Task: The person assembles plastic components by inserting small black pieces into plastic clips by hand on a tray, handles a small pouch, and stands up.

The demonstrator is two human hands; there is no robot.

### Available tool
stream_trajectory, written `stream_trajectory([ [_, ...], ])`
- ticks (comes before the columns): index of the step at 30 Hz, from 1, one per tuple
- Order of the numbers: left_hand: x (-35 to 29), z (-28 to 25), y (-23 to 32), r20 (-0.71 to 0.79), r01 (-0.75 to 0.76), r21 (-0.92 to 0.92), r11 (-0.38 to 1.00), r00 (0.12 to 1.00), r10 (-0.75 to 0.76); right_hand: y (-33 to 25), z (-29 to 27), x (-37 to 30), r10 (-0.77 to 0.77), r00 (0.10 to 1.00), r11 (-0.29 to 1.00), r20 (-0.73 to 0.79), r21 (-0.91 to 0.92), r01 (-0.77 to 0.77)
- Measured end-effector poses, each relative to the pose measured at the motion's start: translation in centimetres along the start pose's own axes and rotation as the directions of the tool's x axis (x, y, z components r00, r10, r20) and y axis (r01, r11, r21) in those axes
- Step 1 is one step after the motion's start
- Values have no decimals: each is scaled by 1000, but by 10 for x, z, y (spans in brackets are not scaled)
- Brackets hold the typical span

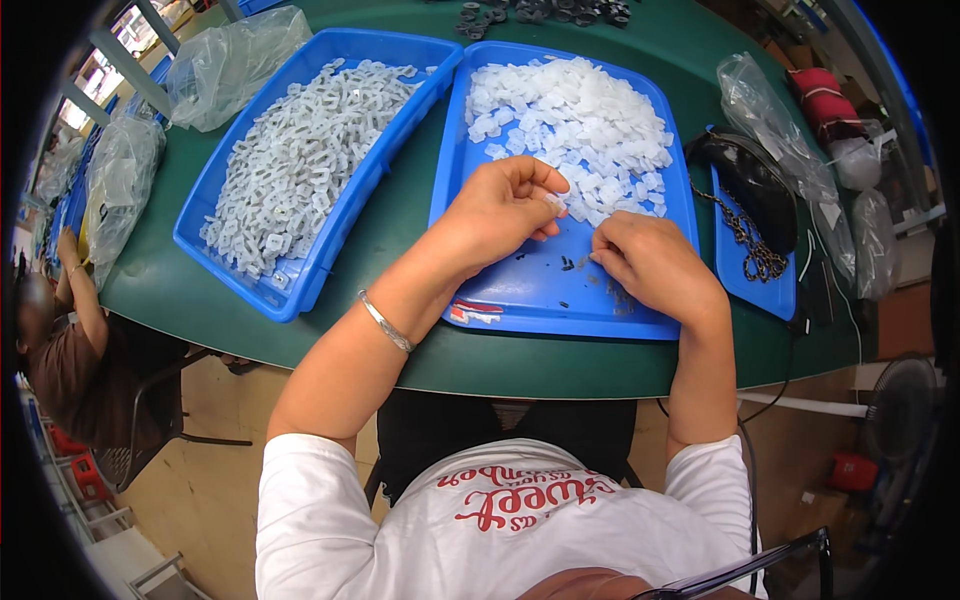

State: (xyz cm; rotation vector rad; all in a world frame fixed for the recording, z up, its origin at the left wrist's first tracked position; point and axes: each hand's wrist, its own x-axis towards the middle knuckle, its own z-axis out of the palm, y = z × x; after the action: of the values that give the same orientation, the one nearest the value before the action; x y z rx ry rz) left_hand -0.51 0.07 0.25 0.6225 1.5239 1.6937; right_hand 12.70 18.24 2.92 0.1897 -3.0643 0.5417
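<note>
Over the right-hand blue tray (690, 230), my left hand (505, 210) pinches a small translucent white plastic piece (558, 204) between thumb and fingers. Close beside it, my right hand (655, 262) has its fingers curled and pressed together; whatever they hold, if anything, is hidden. A loose heap of flat, translucent white plastic pieces (575, 105) covers the far part of this tray, just beyond both hands. Tiny black parts (567, 264) lie on the tray floor below my hands, some of them partly under my right hand.
Left of the tray stands a deeper blue bin (340, 240) full of greyish clear plastic parts (295, 160). A small blue tray (775, 295) with a black chain-strap bag (750, 180) sits at the right. Plastic bags (235, 65) and black parts (570, 10) lie on the green table (400, 300). Another person (75, 370) sits far left.
</note>
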Motion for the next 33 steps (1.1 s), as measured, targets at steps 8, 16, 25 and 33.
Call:
stream_trajectory([
  [8,-1,0,-1,38,-16,77,997,999,13,1,-2,0,43,998,998,39,39,-44],
  [16,2,-1,-7,82,-12,74,997,997,5,1,10,1,-74,997,997,-3,-13,74],
  [25,-1,1,-5,48,-42,71,997,998,39,-1,7,5,-63,998,994,-24,89,65],
  [33,0,0,-9,121,-12,97,995,993,0,-4,17,7,-100,994,995,-44,23,101],
])
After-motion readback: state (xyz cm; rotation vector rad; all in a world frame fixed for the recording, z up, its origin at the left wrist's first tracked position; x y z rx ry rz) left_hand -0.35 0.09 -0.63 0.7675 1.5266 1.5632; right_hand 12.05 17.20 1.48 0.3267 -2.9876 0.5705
